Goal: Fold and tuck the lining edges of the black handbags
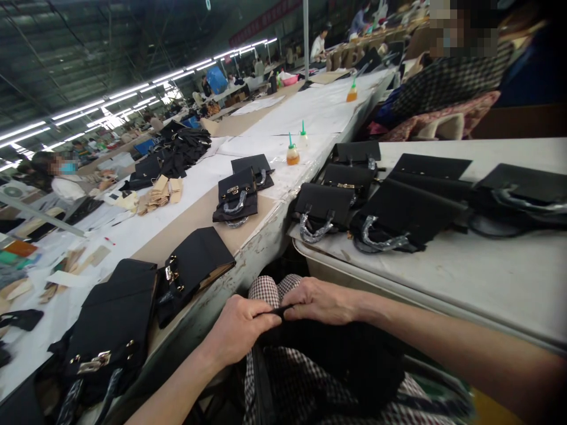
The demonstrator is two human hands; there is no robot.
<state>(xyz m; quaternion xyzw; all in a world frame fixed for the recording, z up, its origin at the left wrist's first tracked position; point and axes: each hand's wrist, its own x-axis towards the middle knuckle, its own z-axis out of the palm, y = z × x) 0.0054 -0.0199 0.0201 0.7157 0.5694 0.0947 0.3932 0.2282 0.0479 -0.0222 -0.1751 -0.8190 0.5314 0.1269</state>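
Note:
A black handbag [349,360] lies across my lap over checked cloth, its plastic-wrapped handle hanging toward the lower right. My left hand [241,324] pinches the bag's top edge between thumb and fingers. Right beside it, my right hand [316,301] grips the same edge, the two thumbs almost meeting. Much of the bag is dark, so its details are hard to make out. On the table to the left lie a black handbag with gold clasp [197,262] and a larger black handbag [113,319], both close to my left arm.
More black handbags [323,203] with wrapped handles cover part of the right table [500,289]. Glue bottles [292,154] with green tips stand on the long white table [261,133]. Tan pieces [162,195] and a black pile [177,147] lie farther back. A co-worker [452,77] sits at upper right.

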